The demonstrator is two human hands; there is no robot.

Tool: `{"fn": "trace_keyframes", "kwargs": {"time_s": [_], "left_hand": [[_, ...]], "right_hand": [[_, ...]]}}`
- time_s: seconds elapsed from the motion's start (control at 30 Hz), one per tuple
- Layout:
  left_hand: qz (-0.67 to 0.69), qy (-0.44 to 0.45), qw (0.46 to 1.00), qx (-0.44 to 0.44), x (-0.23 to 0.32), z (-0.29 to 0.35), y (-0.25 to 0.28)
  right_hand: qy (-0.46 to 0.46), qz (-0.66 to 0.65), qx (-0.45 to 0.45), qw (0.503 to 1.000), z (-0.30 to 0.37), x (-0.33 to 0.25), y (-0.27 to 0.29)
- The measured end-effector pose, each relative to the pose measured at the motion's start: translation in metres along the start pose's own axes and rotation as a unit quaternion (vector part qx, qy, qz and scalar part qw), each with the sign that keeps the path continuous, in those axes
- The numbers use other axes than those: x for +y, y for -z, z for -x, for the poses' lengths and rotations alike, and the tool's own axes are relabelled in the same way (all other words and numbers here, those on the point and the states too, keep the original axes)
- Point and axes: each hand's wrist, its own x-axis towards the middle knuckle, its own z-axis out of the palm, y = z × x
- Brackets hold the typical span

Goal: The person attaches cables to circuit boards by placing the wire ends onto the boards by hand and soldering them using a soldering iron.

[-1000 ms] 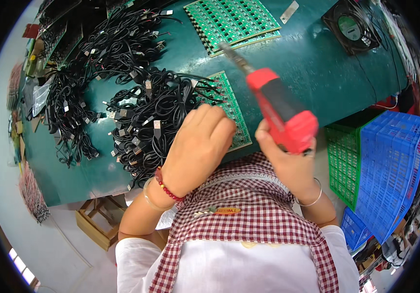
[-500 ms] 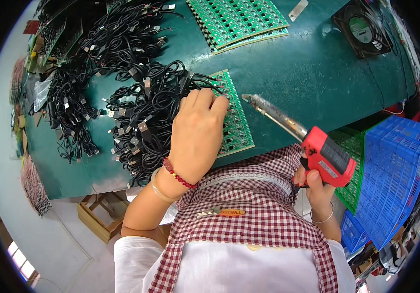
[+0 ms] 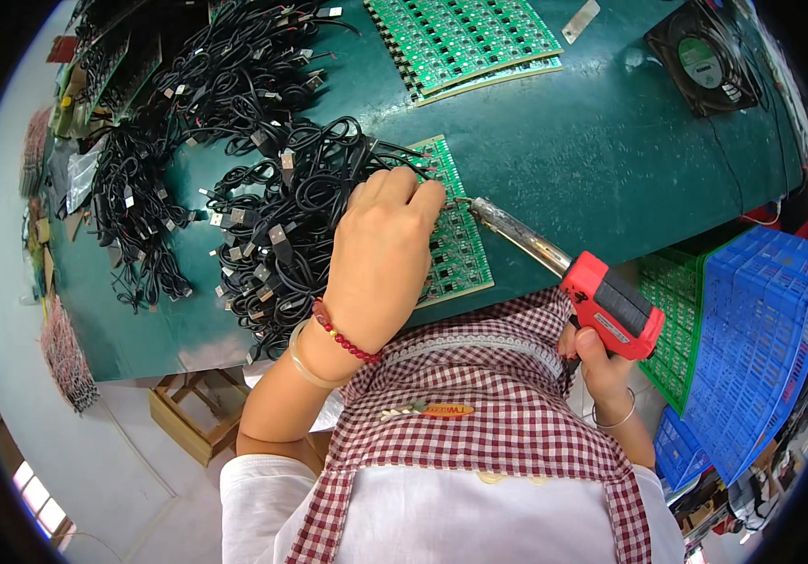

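My right hand grips a red and black soldering gun by its handle. The gun's metal barrel points up and left, its tip at the right edge of a green circuit board panel, close to my left fingertips. Over the panel's left part lies my left hand, closed with the fingers bent down; what they pinch is hidden beneath it. Beside that hand a heap of black USB cables spreads leftward. Several dark cable ends reach onto the panel's upper part, just beyond my knuckles.
Stacked green circuit panels lie at the far side of the green table, near a small metal strip. A black fan stands at far right. More cables pile up left. Blue crates stand right of the table.
The soldering gun has moved left and slightly down, bringing its tip from off the panel to the panel's edge near my left fingers. My left hand has barely shifted.
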Motion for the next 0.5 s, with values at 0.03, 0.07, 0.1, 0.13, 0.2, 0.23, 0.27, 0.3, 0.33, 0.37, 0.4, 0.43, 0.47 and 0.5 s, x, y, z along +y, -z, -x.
{"fn": "trace_keyframes", "kwargs": {"time_s": [0.03,0.07,0.1,0.13,0.2,0.23,0.27,0.3,0.33,0.37,0.4,0.43,0.47,0.5], "left_hand": [[0.000,0.000,1.000,0.000,-0.0002,0.0002,-0.0002],[0.002,0.001,1.000,0.003,-0.0002,0.0005,-0.0004],[0.004,0.001,1.000,0.006,-0.0001,0.0009,-0.0006],[0.004,0.002,1.000,0.006,0.0001,0.0008,-0.0007],[-0.002,0.004,1.000,0.007,0.0007,0.0007,-0.0011],[-0.002,0.004,1.000,0.007,0.0006,0.0003,-0.0016],[-0.005,0.004,1.000,0.005,0.0005,0.0000,-0.0022],[-0.008,0.005,1.000,0.004,0.0002,-0.0003,-0.0030],[-0.008,0.005,1.000,0.005,0.0004,0.0001,-0.0020],[-0.010,0.002,1.000,0.006,0.0006,0.0003,-0.0010],[-0.011,0.000,1.000,0.008,0.0007,0.0007,0.0000],[-0.011,0.001,1.000,0.008,0.0004,0.0004,-0.0002],[-0.010,0.001,1.000,0.008,0.0003,0.0000,-0.0005],[-0.009,0.002,1.000,0.009,0.0002,0.0000,-0.0007]], "right_hand": [[-0.043,-0.048,0.007,0.998,0.0009,-0.0002,0.0007],[-0.044,-0.048,0.007,0.998,-0.0001,-0.0016,-0.0005],[-0.036,-0.040,0.010,0.999,-0.0016,-0.0037,-0.0026],[-0.028,-0.032,0.013,0.999,-0.0026,-0.0051,-0.0040],[-0.029,-0.035,0.010,0.999,-0.0028,-0.0042,-0.0047],[-0.030,-0.038,0.007,0.999,-0.0032,-0.0035,-0.0049],[-0.031,-0.038,0.007,0.999,-0.0038,-0.0024,-0.0047],[-0.028,-0.038,-0.002,0.999,-0.0045,-0.0011,-0.0042],[-0.024,-0.039,-0.011,0.999,-0.0047,-0.0012,-0.0041],[-0.023,-0.038,-0.012,0.999,-0.0048,-0.0021,-0.0045],[-0.018,-0.032,-0.016,0.999,-0.0048,-0.0032,-0.0052],[-0.013,-0.026,-0.020,0.999,-0.0055,-0.0034,-0.0057],[-0.013,-0.026,-0.021,0.999,-0.0050,-0.0025,-0.0056],[-0.004,-0.017,-0.015,1.000,-0.0035,-0.0010,-0.0054]]}}
